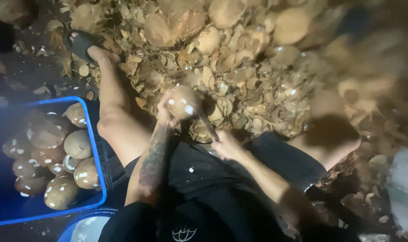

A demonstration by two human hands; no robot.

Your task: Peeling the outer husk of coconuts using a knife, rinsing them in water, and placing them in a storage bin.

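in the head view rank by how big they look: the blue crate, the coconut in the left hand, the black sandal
1. blue crate, clearly largest, though cut off by the frame edge
2. and 3. coconut in the left hand and black sandal: look much alike, and the sandal is farther away, so unranked

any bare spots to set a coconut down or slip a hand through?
Little. Dark floor left of the outstretched leg, above the blue crate, shows bare patches with few chips. The crate is crowded with coconuts. The shell pile ahead of the left hand and right hand covers everything.
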